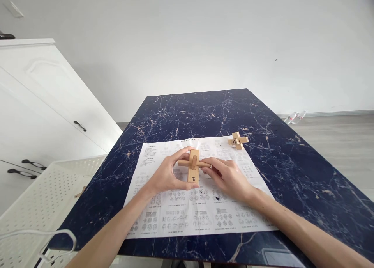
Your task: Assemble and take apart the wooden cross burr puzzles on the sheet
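Note:
A wooden interlocking puzzle (193, 173) marked "2" is held above a printed sheet (175, 217). My left hand (171, 172) grips its flat block between thumb and fingers, at the near and far ends. A round wooden rod (184, 163) crosses the block sideways. My right hand (226, 174) pinches the rod's right end between thumb and fingers. At the sheet's far right corner lies another wooden puzzle (238, 141), cross-shaped and marked with a dark character.
The dark blue marbled table (189, 116) has a wall behind it. To its left are a white perforated basket (32, 197) with a small wooden piece (80, 192) and a white cabinet (55, 100). A clear plastic item (295, 117) shows beyond the right edge.

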A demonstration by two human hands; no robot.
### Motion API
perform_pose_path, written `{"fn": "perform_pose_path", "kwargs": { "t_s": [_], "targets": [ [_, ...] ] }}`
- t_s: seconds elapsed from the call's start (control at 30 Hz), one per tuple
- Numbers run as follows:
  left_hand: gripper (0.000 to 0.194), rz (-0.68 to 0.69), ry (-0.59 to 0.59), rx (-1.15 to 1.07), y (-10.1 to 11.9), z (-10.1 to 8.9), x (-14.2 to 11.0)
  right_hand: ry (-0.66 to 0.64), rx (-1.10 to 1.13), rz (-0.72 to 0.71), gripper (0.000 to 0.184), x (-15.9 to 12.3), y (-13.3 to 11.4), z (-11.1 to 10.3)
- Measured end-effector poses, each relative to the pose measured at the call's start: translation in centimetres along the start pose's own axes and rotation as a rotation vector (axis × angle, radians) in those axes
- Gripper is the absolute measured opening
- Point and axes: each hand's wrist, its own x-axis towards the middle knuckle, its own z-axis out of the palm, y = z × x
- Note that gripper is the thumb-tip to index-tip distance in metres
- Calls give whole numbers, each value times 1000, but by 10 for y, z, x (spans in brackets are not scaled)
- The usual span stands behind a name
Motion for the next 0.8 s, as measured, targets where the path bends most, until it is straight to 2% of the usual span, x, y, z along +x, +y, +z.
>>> {"fn": "perform_pose_path", "kwargs": {
  "t_s": [0.4,0.8],
  "targets": [
    [99,41,-1,-18,0,0,0,12,-31,13,27,-1,-2,0],
    [97,17,37,5,2,2,0,-36,-4,58,25,-1,-1,2]
  ]
}}
